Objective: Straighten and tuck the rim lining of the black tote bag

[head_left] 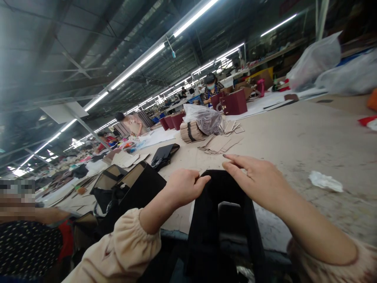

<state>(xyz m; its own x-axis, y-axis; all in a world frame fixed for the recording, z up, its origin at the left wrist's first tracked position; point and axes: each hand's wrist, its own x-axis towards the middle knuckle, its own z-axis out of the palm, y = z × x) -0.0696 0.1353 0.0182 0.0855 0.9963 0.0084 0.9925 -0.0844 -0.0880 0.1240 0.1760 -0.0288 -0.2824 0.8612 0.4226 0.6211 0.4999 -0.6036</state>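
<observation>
In front of me, at the table's near edge, stands a black boxy bag body (203, 220) with a rectangular gap showing a dark inside. My left hand (184, 186) is at its upper left corner, fingers curled and mostly hidden, thumb laid toward the black rim. Over the upper right corner lies my right hand (256, 177), its visible fingers stretched out toward the far side. Whether the right fingertips press on the bag I cannot tell. Left of my left hand sits another black box-shaped bag (147, 182) with a tan inside.
A flat black piece (165, 155), thin board pieces (219, 143), a strapped bundle of strips (191, 131) and a plastic bag (203, 118) lie beyond. Crumpled white paper (325, 181) is at right. Maroon bags (235, 103) stand farther back. A co-worker's arm (50, 215) is at left.
</observation>
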